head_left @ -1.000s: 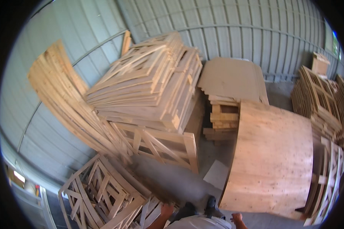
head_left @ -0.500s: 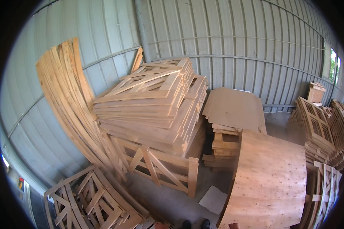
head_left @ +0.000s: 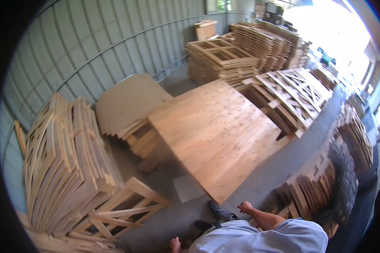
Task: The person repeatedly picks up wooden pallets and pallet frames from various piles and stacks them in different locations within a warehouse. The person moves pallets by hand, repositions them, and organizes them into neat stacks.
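Observation:
At the lower edge, my left hand (head_left: 175, 244) hangs beside my body with nothing seen in it. Its fingers look loosely bent, and the nearest thing is a braced wooden frame panel (head_left: 128, 206) to its left. My right hand (head_left: 245, 207) is held out in front of me, empty, fingers loosely bent and apart. Just beyond it lies the near corner of a large plywood sheet (head_left: 217, 139), flat on a stack. Neither hand touches the sheet.
Stacked wooden frame panels (head_left: 67, 168) stand at left, beside a stack topped with brown sheets (head_left: 131, 105). Slatted frames (head_left: 287, 92) and taller stacks (head_left: 261, 46) fill the far right. Wood pieces (head_left: 312, 189) and a dark ridged tyre-like object (head_left: 344, 185) stand near right.
My view has swung right, so the plywood sheet now lies mid-picture and the frame stacks have shifted left. Both my hands and my right forearm show more clearly.

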The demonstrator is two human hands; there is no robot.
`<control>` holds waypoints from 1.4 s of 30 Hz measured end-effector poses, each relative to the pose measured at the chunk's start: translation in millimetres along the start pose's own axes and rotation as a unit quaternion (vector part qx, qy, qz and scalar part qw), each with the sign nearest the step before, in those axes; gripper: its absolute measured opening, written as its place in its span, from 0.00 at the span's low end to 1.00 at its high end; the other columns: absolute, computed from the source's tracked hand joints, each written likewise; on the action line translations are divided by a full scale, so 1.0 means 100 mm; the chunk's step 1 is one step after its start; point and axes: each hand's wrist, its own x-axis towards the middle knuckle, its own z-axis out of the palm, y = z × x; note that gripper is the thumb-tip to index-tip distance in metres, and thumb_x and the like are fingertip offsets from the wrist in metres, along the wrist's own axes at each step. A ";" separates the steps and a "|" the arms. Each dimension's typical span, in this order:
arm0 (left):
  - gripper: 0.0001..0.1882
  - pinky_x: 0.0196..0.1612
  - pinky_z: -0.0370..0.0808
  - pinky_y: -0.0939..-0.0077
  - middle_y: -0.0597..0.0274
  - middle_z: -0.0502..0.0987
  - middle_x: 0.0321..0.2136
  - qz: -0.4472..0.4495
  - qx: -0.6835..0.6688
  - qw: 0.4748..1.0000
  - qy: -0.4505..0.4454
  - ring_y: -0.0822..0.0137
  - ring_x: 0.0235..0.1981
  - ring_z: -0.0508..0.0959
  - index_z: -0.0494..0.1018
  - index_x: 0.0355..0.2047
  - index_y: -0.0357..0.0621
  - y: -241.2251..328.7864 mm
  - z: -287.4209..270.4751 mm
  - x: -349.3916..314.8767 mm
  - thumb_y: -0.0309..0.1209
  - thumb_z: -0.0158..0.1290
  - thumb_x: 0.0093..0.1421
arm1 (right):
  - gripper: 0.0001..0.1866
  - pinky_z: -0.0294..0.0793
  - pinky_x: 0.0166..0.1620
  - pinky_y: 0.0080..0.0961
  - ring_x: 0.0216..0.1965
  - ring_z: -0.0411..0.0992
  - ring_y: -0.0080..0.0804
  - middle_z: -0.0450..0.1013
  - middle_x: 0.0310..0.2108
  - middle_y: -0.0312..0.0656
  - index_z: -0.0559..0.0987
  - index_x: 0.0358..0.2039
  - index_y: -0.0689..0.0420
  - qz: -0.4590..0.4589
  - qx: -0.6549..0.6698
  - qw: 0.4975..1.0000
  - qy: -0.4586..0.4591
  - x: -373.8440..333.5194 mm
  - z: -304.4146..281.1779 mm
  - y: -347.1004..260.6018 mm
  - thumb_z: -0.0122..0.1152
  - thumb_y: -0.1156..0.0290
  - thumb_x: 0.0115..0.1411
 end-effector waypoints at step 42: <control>0.27 0.52 0.69 0.58 0.58 0.74 0.50 -0.029 -0.060 0.993 -0.097 0.59 0.51 0.72 0.72 0.51 0.41 2.14 3.46 0.24 0.46 0.58 0.57 | 0.30 0.68 0.54 0.50 0.55 0.68 0.42 0.69 0.56 0.45 0.69 0.58 0.54 -0.043 0.609 0.792 -0.002 2.94 -0.98 0.24 0.54 0.47 0.62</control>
